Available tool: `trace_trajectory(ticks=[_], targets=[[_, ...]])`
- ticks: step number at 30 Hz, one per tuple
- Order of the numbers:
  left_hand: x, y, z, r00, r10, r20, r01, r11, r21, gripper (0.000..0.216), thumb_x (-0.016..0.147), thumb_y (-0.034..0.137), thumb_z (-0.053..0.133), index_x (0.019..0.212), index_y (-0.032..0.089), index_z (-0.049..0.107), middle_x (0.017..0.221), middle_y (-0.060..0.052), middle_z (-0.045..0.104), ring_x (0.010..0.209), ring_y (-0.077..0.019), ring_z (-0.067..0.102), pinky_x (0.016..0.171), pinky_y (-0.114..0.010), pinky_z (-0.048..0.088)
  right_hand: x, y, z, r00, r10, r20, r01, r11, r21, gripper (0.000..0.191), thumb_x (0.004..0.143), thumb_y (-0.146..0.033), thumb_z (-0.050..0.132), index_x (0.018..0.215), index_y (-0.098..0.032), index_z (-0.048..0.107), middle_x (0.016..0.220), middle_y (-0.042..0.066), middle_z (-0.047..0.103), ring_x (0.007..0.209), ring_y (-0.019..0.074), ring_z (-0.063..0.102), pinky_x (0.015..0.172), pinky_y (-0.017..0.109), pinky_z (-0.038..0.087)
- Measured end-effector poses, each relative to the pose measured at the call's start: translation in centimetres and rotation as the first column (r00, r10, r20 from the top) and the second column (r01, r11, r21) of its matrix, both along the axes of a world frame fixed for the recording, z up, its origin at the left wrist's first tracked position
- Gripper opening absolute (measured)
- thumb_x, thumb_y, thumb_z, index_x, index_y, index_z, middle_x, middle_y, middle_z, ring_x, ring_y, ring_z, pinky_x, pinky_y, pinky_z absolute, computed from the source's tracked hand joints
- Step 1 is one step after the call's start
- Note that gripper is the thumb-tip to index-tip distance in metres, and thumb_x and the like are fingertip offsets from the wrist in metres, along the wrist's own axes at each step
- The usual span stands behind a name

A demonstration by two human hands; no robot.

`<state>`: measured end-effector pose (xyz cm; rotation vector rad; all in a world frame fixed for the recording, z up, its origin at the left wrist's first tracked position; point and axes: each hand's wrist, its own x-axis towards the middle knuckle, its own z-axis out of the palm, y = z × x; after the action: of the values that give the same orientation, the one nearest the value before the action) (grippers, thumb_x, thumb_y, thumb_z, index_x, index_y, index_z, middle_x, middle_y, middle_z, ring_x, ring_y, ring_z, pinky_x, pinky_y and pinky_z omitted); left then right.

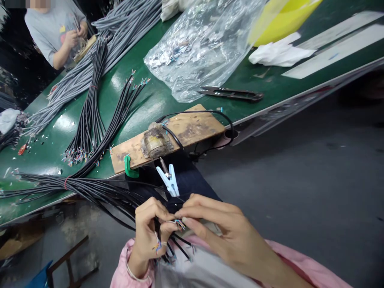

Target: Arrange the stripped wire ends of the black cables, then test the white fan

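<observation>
Head cam: hands close together, left hand (151,228) pinching some coloured wire ends (181,225), right hand (222,228) with fingertips right at them, can't tell if they're gripping. Left hand hides part of the black cable bundle (90,186) coming off the table (276,86). Yellow thing (282,24) and the person opposite (57,28) get cut off up top.

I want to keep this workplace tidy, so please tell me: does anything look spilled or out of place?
Yes: small scraps lie scattered loose on the green table at the left, near the black cables, whereas other scraps are inside the clear plastic bag. The wooden board also looks dark-stained.
</observation>
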<state>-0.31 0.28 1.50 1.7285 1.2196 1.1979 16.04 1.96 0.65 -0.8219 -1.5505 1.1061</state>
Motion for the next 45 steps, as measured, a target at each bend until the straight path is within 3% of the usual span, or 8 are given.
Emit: trace_trajectory(ticks=[4,9,22,28,33,41,43,45], targets=[[0.2,0.3,0.3,0.999,0.009,-0.037,-0.007,0.999,0.045,0.038,0.09,0.041,0.058,0.062,0.016,0.052,0.054,0.001,0.052,0.052,-0.0088,0.045,0.049,-0.02,0.035,0.4,0.0,0.1,0.997,0.012,0.076,-0.019,0.995,0.094,0.02,0.093,-0.015,0.05,0.088,-0.017,0.069,0.072,0.004,0.066,0.064,0.0112,0.063,0.056,0.017,0.052],[0.5,0.2,0.2,0.998,0.037,-0.044,-0.035,0.998,0.05,0.037,0.089,0.041,0.059,0.062,0.016,0.054,0.053,0.001,0.053,0.05,-0.009,0.045,0.048,-0.02,0.035,-0.3,-0.2,0.0,0.976,-0.142,0.165,0.098,0.963,0.252,0.017,0.093,-0.013,0.048,0.085,-0.019,0.062,0.071,0.002,0.064,0.064,0.0126,0.062,0.066,0.025,0.054],[0.3,-0.9,-1.6,0.984,0.168,0.064,-0.165,0.985,-0.053,0.031,0.085,0.038,0.063,0.064,0.017,0.058,0.055,0.003,0.051,0.05,-0.0081,0.044,0.049,-0.02,0.033,-2.3,0.0,-1.4,0.992,-0.128,-0.002,0.128,0.992,0.02,0.018,0.083,-0.012,0.05,0.069,-0.018,0.058,0.062,-0.001,0.058,0.053,0.0095,0.055,0.049,0.018,0.046],[-0.1,-1.6,-1.6,0.979,0.198,0.048,-0.191,0.974,-0.124,0.038,0.087,0.043,0.059,0.062,0.015,0.058,0.052,0.001,0.052,0.047,-0.0086,0.044,0.046,-0.021,0.032,-2.3,0.3,-2.0,0.964,-0.259,-0.062,0.26,0.965,0.009,0.015,0.083,-0.011,0.054,0.075,-0.018,0.064,0.066,0.002,0.063,0.057,0.0124,0.059,0.052,0.021,0.05],[0.0,-1.4,-1.3,0.972,0.233,0.019,-0.228,0.963,-0.141,0.041,0.089,0.044,0.057,0.059,0.015,0.055,0.049,0.002,0.048,0.044,-0.0072,0.04,0.044,-0.019,0.03,-2.5,-0.1,-1.7,0.979,-0.126,-0.161,0.148,0.98,0.132,0.023,0.077,-0.01,0.059,0.095,-0.019,0.069,0.081,0.005,0.068,0.07,0.0162,0.064,0.063,0.027,0.056],[0.7,-1.4,-1.3,0.975,0.221,-0.035,-0.224,0.966,-0.129,0.036,0.091,0.041,0.053,0.067,0.015,0.06,0.055,0.0,0.053,0.045,-0.0079,0.044,0.042,-0.019,0.033,-3.6,-0.3,-2.3,0.942,-0.287,-0.175,0.321,0.922,0.214,0.016,0.084,-0.005,0.057,0.084,-0.019,0.064,0.069,0.002,0.061,0.063,0.0147,0.056,0.058,0.028,0.05],[0.3,-1.3,-1.1,0.985,0.166,-0.05,-0.173,0.968,-0.182,0.033,0.092,0.038,0.052,0.071,0.015,0.062,0.057,-0.001,0.055,0.045,-0.0082,0.047,0.042,-0.019,0.034,-3.3,0.1,-2.5,0.934,-0.334,-0.127,0.357,0.871,0.337,0.014,0.088,-0.008,0.054,0.086,-0.018,0.064,0.07,0.003,0.062,0.067,0.0157,0.055,0.063,0.03,0.051],[-0.3,-0.8,-0.5,0.999,0.036,-0.025,-0.041,0.968,-0.247,0.034,0.092,0.038,0.053,0.071,0.015,0.063,0.057,-0.002,0.057,0.043,-0.0081,0.048,0.041,-0.019,0.035,-2.7,0.6,-2.5,0.958,-0.274,-0.086,0.285,0.868,0.406,0.015,0.093,-0.014,0.051,0.084,-0.019,0.063,0.071,0.004,0.063,0.07,0.0161,0.053,0.066,0.031,0.05]])
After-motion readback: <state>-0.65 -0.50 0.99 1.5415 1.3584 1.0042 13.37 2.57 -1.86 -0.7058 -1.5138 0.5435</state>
